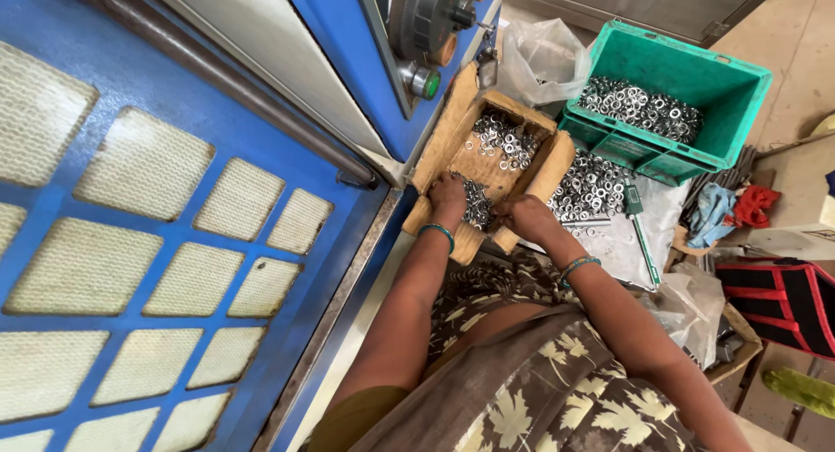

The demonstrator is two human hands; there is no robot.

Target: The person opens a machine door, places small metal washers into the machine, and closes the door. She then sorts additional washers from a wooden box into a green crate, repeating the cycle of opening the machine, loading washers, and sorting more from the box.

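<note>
While both hands are scooping shiny nuts (477, 204) | left hand (448, 194) and right hand (520, 215) are cupping them in brown cardboard box (452, 121) | green crate (722, 87) is sitting just beside

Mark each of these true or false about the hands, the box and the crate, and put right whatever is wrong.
1. Both hands are in the cardboard box. True: the left hand and right hand gather a heap of small metal nuts at its near end.
2. The green crate holds no parts. False: a heap of silvery nuts lies in it.
3. The crate sits beyond the box, to the right. True.
4. The wrists are bare. False: each wears a green bangle.
5. The loose nuts beside the box lie on a red cloth. False: they lie on a clear plastic sheet.
</note>
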